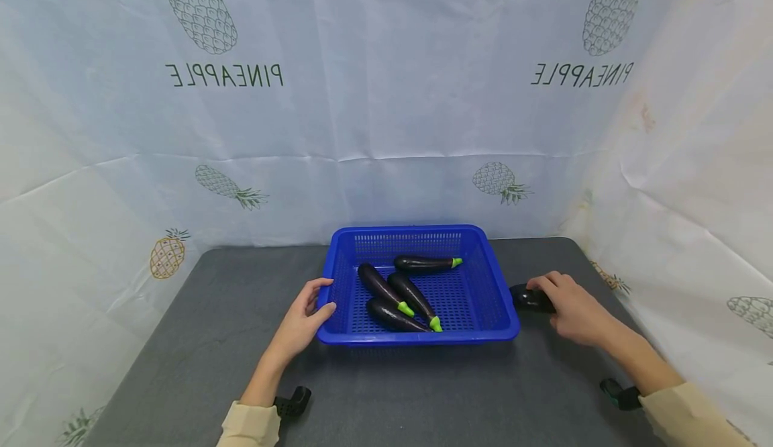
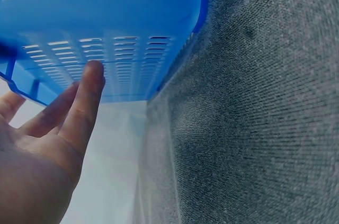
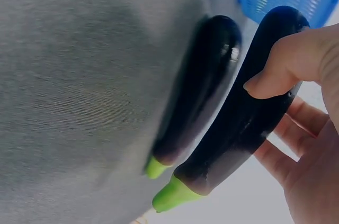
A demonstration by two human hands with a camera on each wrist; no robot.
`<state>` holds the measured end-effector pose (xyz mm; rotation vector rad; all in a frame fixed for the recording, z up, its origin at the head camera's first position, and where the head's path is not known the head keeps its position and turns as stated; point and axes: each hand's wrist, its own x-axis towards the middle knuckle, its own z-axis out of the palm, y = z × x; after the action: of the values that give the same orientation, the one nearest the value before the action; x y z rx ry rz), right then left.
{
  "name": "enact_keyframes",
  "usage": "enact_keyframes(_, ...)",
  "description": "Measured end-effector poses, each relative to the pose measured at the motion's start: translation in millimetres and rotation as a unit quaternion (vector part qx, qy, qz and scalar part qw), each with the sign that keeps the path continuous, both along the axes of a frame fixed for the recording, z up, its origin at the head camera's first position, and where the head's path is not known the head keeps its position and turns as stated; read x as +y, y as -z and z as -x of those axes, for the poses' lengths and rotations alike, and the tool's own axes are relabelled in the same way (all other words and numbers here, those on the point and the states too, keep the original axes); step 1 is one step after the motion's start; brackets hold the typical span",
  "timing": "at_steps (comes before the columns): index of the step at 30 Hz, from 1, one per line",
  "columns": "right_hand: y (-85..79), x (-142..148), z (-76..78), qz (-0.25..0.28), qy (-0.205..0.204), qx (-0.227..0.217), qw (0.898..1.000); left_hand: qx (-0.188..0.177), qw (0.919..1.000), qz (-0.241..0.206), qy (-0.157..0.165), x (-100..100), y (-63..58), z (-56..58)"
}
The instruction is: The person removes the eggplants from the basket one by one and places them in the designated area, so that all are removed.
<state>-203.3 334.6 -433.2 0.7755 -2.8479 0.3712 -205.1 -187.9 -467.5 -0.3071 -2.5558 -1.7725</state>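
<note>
A blue plastic basket stands on the dark table, with several dark eggplants with bright green stem ends inside. My left hand holds its left rim, thumb and a finger over the edge. The left wrist view shows other fingers stretched along the outside of its slotted wall. To the right of the basket, my right hand grips an eggplant, thumb on one side and fingers on the other. Right beside that one, a second eggplant lies on the table.
The grey-black table reaches back to a white hanging cloth printed with pineapples. More of this cloth closes off both sides. Each wrist carries a small black device, such as the one at the left wrist.
</note>
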Motion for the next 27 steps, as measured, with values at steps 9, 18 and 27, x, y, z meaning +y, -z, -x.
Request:
enact_keyframes(9, 17.0, 2, -0.9, -0.039, -0.012, 0.015, 0.999, 0.004, 1.0, -0.005, 0.002, 0, 1.8, 0.4)
enact_keyframes(18, 30.0, 7, 0.6, -0.053, -0.025, 0.058, 0.997, 0.008, 0.9999, -0.006, 0.004, 0, 1.6, 0.2)
enact_keyframes(27, 34.0, 7, 2.5, -0.054, -0.017, 0.054, 0.997, 0.008, 1.0, 0.001, 0.001, 0, 2.1, 0.1)
